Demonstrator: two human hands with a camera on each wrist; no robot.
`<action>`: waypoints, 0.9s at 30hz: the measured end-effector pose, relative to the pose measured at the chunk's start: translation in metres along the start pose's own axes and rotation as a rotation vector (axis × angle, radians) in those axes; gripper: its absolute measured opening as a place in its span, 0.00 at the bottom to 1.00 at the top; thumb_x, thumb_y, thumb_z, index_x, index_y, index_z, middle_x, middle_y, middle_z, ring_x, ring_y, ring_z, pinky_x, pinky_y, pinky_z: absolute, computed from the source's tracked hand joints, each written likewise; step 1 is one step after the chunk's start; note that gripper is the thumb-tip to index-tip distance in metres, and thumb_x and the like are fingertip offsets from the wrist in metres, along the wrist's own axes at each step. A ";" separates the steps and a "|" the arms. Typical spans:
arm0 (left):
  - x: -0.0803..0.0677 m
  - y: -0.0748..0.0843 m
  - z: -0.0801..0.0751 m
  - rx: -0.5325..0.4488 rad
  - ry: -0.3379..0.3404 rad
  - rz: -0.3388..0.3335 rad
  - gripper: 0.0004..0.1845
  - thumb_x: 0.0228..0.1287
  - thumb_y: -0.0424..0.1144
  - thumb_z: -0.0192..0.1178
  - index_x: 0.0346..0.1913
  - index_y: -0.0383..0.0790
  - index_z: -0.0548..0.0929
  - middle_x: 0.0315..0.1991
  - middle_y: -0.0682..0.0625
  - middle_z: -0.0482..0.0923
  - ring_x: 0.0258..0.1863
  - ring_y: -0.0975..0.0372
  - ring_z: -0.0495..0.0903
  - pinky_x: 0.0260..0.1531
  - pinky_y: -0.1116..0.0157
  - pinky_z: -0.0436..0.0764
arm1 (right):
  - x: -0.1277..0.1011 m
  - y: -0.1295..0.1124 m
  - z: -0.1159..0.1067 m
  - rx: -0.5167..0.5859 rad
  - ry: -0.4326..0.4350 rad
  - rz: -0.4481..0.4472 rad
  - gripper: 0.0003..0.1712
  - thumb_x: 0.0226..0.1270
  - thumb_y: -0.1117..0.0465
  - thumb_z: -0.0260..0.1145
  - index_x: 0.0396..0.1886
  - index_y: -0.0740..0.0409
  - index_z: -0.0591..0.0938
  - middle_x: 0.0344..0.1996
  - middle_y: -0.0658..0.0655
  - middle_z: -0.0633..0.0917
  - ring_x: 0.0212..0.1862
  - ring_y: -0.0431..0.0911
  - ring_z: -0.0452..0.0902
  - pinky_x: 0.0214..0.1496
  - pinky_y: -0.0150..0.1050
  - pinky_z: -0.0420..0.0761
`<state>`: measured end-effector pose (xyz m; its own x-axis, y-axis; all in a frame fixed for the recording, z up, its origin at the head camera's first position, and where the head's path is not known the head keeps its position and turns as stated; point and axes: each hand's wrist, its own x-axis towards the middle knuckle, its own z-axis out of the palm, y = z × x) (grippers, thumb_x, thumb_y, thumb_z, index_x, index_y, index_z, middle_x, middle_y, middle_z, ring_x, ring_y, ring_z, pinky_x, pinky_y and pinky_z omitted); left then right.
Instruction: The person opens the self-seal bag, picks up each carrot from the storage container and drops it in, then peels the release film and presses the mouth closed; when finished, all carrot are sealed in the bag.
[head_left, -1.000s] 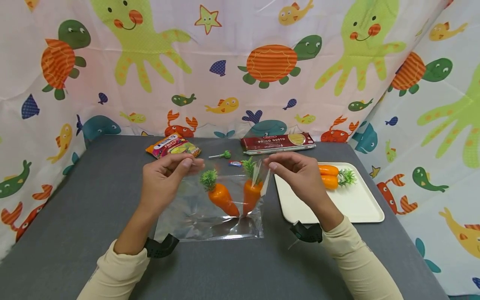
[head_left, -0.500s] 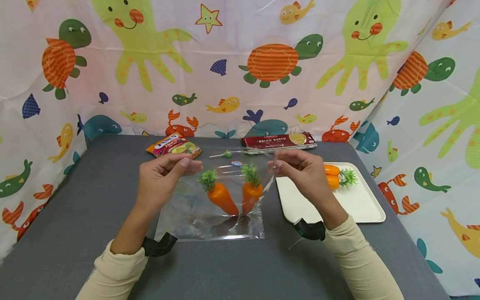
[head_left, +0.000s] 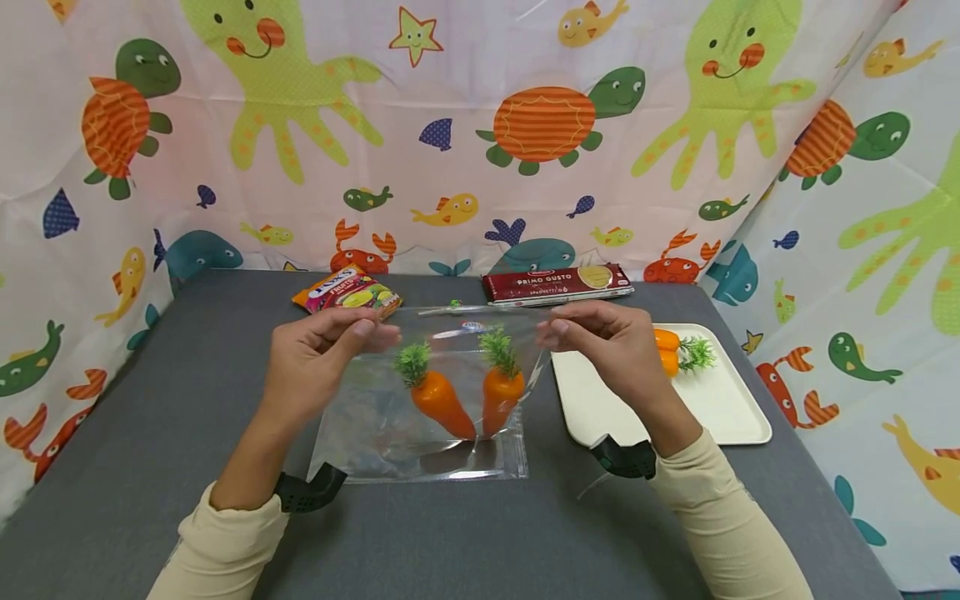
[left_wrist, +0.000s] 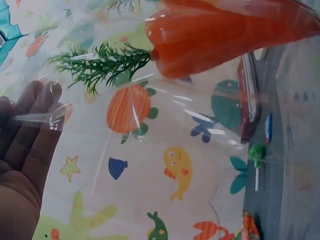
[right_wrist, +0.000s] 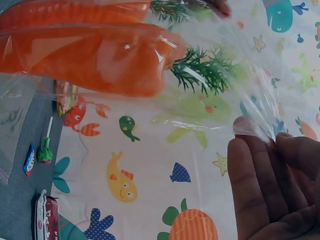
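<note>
A clear plastic zip bag stands on the grey table with two orange toy carrots inside, green tops up. My left hand pinches the bag's top left corner and my right hand pinches its top right corner, stretching the mouth between them. In the left wrist view a carrot shows through the film by my fingers. The right wrist view shows both carrots behind the plastic pinched by my fingertips.
A white tray at the right holds two more carrots. Behind the bag lie a candy packet, a red spaghetti box, a green lollipop and a small wrapped sweet. Patterned cloth walls surround the table.
Both hands drew the bag's top edge taut and more level; the right corner, folded down a second ago, is now straightened. The carrots shifted slightly upright inside.
</note>
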<state>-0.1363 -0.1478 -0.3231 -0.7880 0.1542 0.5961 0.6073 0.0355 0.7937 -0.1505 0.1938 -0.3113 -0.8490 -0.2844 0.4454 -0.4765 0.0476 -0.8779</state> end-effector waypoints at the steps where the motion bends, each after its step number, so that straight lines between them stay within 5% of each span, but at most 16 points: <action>1: 0.000 0.000 0.000 -0.002 -0.008 0.003 0.10 0.68 0.27 0.58 0.48 0.30 0.84 0.38 0.41 0.86 0.38 0.57 0.87 0.43 0.65 0.82 | 0.000 0.000 -0.001 0.013 -0.004 -0.007 0.13 0.68 0.72 0.63 0.50 0.68 0.84 0.38 0.62 0.88 0.40 0.52 0.86 0.43 0.46 0.83; 10: 0.000 0.004 -0.004 -0.083 -0.061 0.045 0.16 0.67 0.24 0.58 0.56 0.27 0.79 0.36 0.41 0.86 0.31 0.56 0.87 0.33 0.63 0.84 | -0.004 -0.004 -0.009 0.095 -0.024 -0.005 0.10 0.66 0.75 0.64 0.44 0.76 0.83 0.36 0.59 0.88 0.35 0.51 0.87 0.39 0.45 0.84; 18: -0.001 0.006 -0.007 -0.321 -0.156 0.062 0.13 0.63 0.17 0.57 0.48 0.23 0.82 0.41 0.41 0.86 0.31 0.54 0.87 0.29 0.59 0.84 | -0.010 -0.007 -0.011 0.133 -0.091 -0.057 0.14 0.65 0.80 0.59 0.46 0.71 0.85 0.37 0.63 0.87 0.33 0.53 0.87 0.36 0.45 0.84; 27: 0.001 0.001 -0.014 -0.276 -0.295 0.152 0.14 0.64 0.17 0.55 0.48 0.28 0.85 0.41 0.44 0.86 0.34 0.56 0.87 0.32 0.60 0.84 | -0.015 -0.012 -0.016 0.089 -0.104 -0.031 0.15 0.64 0.82 0.57 0.39 0.69 0.87 0.37 0.60 0.88 0.33 0.50 0.86 0.37 0.43 0.84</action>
<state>-0.1373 -0.1611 -0.3199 -0.6043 0.4146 0.6804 0.6332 -0.2685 0.7260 -0.1358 0.2124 -0.3048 -0.8037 -0.3822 0.4560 -0.4763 -0.0462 -0.8781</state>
